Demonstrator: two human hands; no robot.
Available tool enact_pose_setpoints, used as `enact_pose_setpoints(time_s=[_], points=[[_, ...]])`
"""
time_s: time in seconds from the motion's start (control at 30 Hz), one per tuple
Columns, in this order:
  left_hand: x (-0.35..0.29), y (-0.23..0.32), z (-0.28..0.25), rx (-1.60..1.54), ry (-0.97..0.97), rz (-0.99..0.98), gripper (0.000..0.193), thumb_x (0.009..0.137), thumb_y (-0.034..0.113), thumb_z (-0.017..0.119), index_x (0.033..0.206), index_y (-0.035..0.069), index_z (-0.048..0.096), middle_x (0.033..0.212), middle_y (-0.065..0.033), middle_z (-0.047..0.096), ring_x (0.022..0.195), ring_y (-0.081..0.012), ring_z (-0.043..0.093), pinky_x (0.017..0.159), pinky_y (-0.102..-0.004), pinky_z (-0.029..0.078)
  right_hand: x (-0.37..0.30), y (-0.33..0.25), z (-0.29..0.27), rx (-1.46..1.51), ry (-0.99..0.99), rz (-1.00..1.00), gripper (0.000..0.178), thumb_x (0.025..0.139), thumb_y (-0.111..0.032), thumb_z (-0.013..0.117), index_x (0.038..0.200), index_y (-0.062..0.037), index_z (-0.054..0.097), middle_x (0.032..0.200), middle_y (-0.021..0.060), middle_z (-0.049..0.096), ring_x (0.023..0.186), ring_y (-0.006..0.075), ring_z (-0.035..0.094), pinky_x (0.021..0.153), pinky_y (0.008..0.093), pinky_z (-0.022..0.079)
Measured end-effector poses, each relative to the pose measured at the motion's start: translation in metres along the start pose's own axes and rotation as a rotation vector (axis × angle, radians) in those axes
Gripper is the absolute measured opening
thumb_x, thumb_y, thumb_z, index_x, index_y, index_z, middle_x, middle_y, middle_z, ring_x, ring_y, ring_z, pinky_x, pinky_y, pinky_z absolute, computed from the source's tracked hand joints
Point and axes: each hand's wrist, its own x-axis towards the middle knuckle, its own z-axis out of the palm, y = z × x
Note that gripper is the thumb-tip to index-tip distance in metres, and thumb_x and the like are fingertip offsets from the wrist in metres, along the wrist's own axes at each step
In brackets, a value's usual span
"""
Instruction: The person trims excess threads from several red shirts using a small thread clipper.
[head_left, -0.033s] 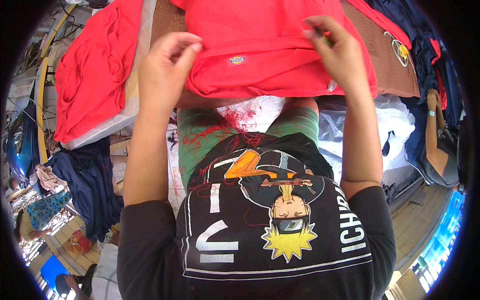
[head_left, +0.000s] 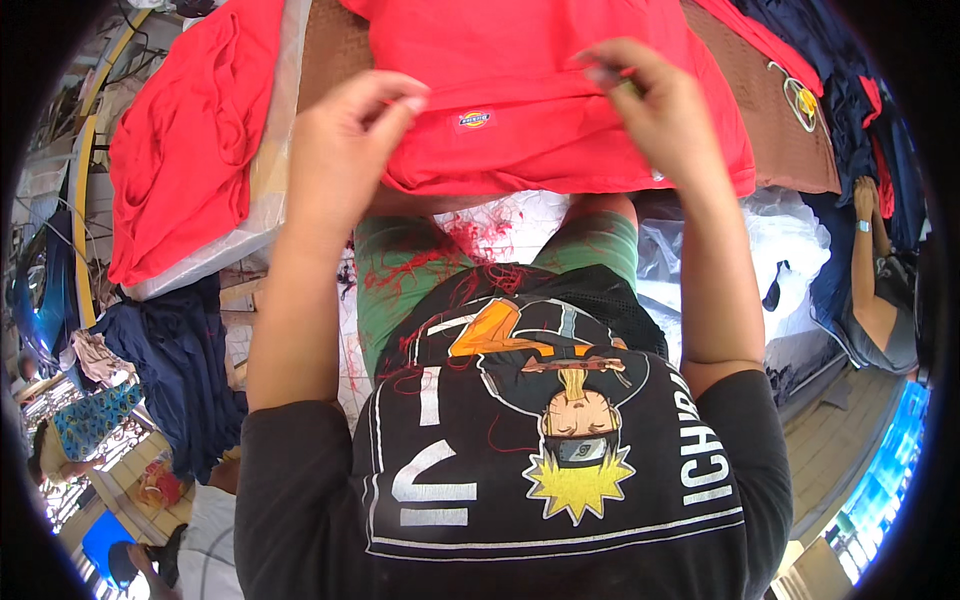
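A red garment (head_left: 530, 150) with a small sewn-on label lies spread in front of me, its near edge hanging toward my lap. Above its left part is my left hand (head_left: 350, 135), thumb and forefinger tips drawn together; anything between them is too fine to make out. My right hand (head_left: 660, 110) hovers over the right part with curled fingers. Something small and dark shows at its fingertips, but its kind is unclear. A tiny silvery spot shows beside that wrist.
Another red garment (head_left: 195, 140) lies at the left on a plastic-covered surface. Brown padded cloth (head_left: 775, 130) is under the work, with a yellow-and-white cord (head_left: 800, 102) on it. Red thread scraps (head_left: 480, 240) litter my lap. A co-worker's arm (head_left: 865, 270) reaches among dark garments at right.
My left hand has shifted right and my right hand a little left, so they are closer together over the red garment. The garment itself lies nearly as before.
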Motion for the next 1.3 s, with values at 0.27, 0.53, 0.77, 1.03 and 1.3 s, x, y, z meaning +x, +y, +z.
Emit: enact_pose_setpoints(time_s=[0.27,0.53,0.77,1.03,1.3], points=[[-0.003,-0.025,0.035,0.249,-0.001,0.222,0.028,0.082,0.01,0.068,0.11,0.005,0.067,0.113,-0.0099,0.061,0.091,-0.0233,0.063,0.082,-0.0318,0.05,-0.004,-0.008,0.057,-0.056,-0.2,-0.045,0.025,0.083,-0.013,0.062,0.107,-0.0056,0.063,0.095,0.0141,0.066,0.088,0.0306,0.064,0.077,0.0398,0.05],[0.008,-0.023,0.033,0.348,0.003,0.15,0.018,0.083,0.011,0.067,0.1,0.005,0.069,0.097,-0.0111,0.064,0.086,-0.026,0.065,0.076,-0.0332,0.051,0.003,-0.01,0.083,0.254,-0.183,-0.05,0.019,0.086,-0.016,0.065,0.1,-0.0027,0.061,0.097,0.0135,0.064,0.088,0.0266,0.064,0.078,0.0358,0.05],[0.007,-0.02,0.03,0.214,0.053,0.044,0.014,0.083,0.013,0.069,0.094,0.004,0.069,0.088,-0.0113,0.069,0.081,-0.022,0.068,0.074,-0.0301,0.052,0.003,-0.01,0.089,0.175,-0.236,-0.073,0.016,0.086,-0.016,0.064,0.098,-0.0046,0.062,0.092,0.0116,0.063,0.086,0.0264,0.064,0.076,0.0365,0.05],[-0.001,-0.006,0.019,0.071,0.036,0.134,0.015,0.081,0.01,0.07,0.093,0.002,0.071,0.091,-0.011,0.069,0.084,-0.0179,0.067,0.078,-0.0276,0.051,0.004,-0.019,0.082,0.001,-0.173,-0.124,0.016,0.085,-0.021,0.063,0.094,-0.0084,0.063,0.091,0.0093,0.064,0.085,0.0305,0.063,0.071,0.0404,0.05],[-0.024,-0.015,0.031,0.325,-0.007,0.184,0.019,0.076,0.012,0.073,0.093,0.004,0.072,0.098,-0.0094,0.068,0.088,-0.0244,0.066,0.079,-0.0311,0.052,-0.009,-0.012,0.087,0.181,-0.187,-0.063,0.017,0.085,-0.019,0.065,0.095,-0.0059,0.062,0.088,0.0136,0.067,0.082,0.0314,0.065,0.07,0.0397,0.05]])
